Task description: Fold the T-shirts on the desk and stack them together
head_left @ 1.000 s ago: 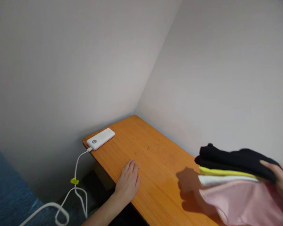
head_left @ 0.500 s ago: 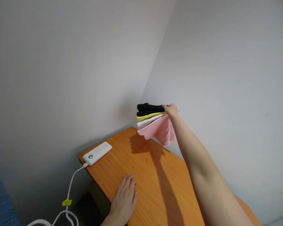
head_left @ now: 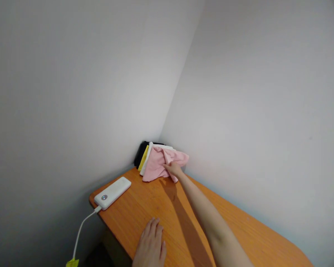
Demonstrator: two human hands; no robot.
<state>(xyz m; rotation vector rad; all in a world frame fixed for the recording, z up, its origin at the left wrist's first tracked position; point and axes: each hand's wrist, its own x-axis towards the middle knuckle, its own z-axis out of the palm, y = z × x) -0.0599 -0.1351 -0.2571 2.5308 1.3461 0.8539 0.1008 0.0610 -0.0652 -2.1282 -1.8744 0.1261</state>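
My right hand (head_left: 173, 168) reaches to the far corner of the table and grips the lower middle of a pink cloth (head_left: 155, 165), which bunches around its fingers. Behind the pink piece stand a white cloth (head_left: 150, 150), a yellow cloth (head_left: 143, 157) and black fabric (head_left: 139, 155), tilted back toward the walls. Their lower edges are near the table's end; the pink one covers most of the white. Lying flat on the wood near the left edge, my left hand (head_left: 150, 243) holds nothing, fingers stretched out.
A white power bank (head_left: 113, 193) lies at the table's left edge, with a white cable (head_left: 79, 230) hanging down from it and a yellow tag (head_left: 72, 263) on the cable. Grey-white walls meet behind the orange wooden table (head_left: 228, 218).
My right hand has brought the cloths down and left from the air into the corner, where they now lean upright. Its grip has moved from the black fabric to the pink cloth.
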